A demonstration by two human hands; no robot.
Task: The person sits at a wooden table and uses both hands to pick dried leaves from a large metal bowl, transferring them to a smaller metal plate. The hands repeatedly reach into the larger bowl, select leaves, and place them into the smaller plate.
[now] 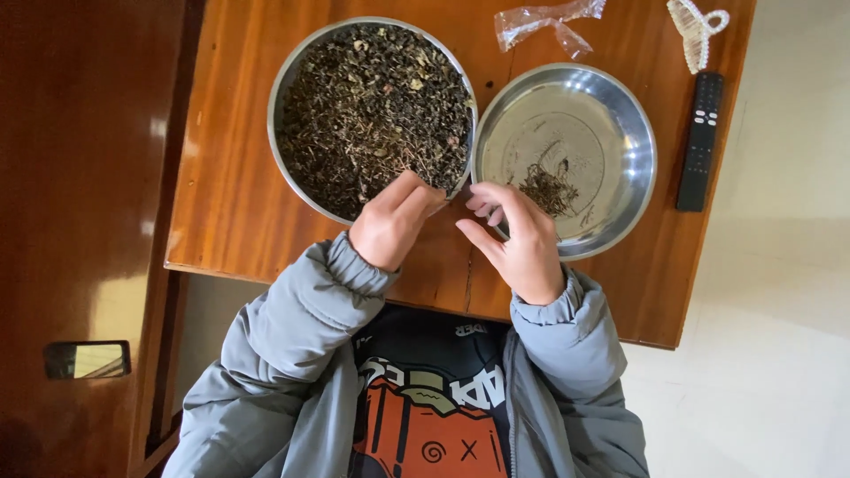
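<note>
1. Head view, looking straight down: my left hand (390, 226) sits at the near rim of the big round steel bowl (285, 75), fingers curled together and dipping into the heap of dark dried leaves and stems (372, 106) that fills it almost to the brim.
2. My right hand (522, 239) hovers between the two vessels, thumb and fingers drawn close in a pinch; whether a stem sits between them I cannot tell, it is too small to see.
3. The shallow round steel plate (633, 142) stands just beside the bowl, rims touching or nearly so. It holds only a small tuft of thin dry stems (547, 188) near its near edge; the rest is bare metal.
4. To do this well, I judge: pick lightly with fingertips, take one twig at a time, lift clear of the heap so leaves fall back, and drop over the plate's middle, not the rim.
5. Both vessels rest on the brown wooden table (230, 204), so loose bits could spill there.
6. Farther off lie a crumpled clear plastic wrapper (544, 22), a cream hair claw clip (697, 31) and a black remote control (699, 142).
</note>
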